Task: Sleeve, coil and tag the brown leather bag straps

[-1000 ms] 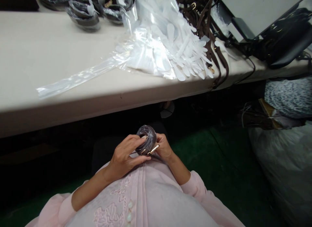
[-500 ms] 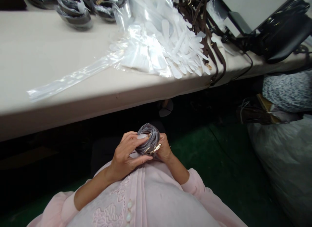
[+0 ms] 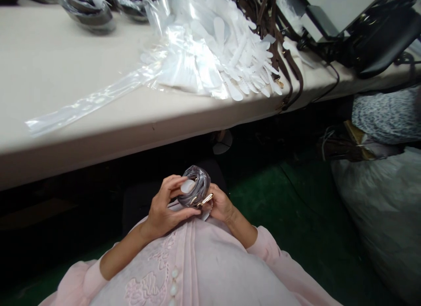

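Note:
Both hands meet in front of my body, below the table edge, around a coiled dark brown strap (image 3: 197,190) wrapped in clear plastic. My left hand (image 3: 164,207) curls over the coil's left side, fingers closed on it, and a white tab sits under its fingertips. My right hand (image 3: 221,206) grips the coil's right side, next to a gold clasp (image 3: 206,200) that sticks out of the roll.
A beige table (image 3: 66,69) spans the top. On it lie a long clear plastic sleeve (image 3: 85,102), a heap of white tabs and bags (image 3: 223,56), loose brown straps (image 3: 283,56) and more wrapped coils (image 3: 88,10). A black bag (image 3: 384,38) and large sacks (image 3: 384,209) are at the right.
The coil has turned a little in my hands, and the white tab now shows under my left fingertips. The view has shifted slightly; the hands stay in the same place.

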A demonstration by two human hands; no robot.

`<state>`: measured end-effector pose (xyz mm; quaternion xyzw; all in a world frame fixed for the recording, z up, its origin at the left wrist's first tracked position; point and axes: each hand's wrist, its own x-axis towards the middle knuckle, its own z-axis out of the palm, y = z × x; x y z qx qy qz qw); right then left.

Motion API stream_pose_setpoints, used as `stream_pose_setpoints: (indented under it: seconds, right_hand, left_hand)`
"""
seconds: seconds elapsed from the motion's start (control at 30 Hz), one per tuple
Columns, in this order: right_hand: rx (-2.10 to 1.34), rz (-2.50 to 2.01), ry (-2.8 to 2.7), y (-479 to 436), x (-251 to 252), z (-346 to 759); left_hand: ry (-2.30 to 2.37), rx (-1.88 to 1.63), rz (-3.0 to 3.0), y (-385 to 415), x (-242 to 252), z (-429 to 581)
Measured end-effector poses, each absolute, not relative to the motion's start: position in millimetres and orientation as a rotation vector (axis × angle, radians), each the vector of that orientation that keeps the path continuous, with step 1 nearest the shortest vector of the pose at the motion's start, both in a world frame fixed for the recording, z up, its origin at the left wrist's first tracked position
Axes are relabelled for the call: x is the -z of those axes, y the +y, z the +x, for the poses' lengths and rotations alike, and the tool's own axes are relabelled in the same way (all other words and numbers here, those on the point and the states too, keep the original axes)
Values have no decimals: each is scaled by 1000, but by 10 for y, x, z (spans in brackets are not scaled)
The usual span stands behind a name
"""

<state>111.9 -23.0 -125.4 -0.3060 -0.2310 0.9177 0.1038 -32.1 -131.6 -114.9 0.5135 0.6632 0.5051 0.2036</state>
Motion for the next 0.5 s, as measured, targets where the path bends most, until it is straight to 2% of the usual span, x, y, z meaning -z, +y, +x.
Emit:
stream_pose_setpoints:
  seconds: [0.17,0.27,0.5]
  right_hand:
    - [-2774,-812,-574,-259,1304,1154]
    - [-2785,-684,-756,-231,1291,1213]
    - [-2552,-770,-1051,-273,1328,1231]
  left_hand:
    - [1843,-1287,1463,-1342,1136,-382]
    - [1805,-1324,1504,-1338,1166,-436]
    - [1647,-1389,1629,-1268,1164,-455]
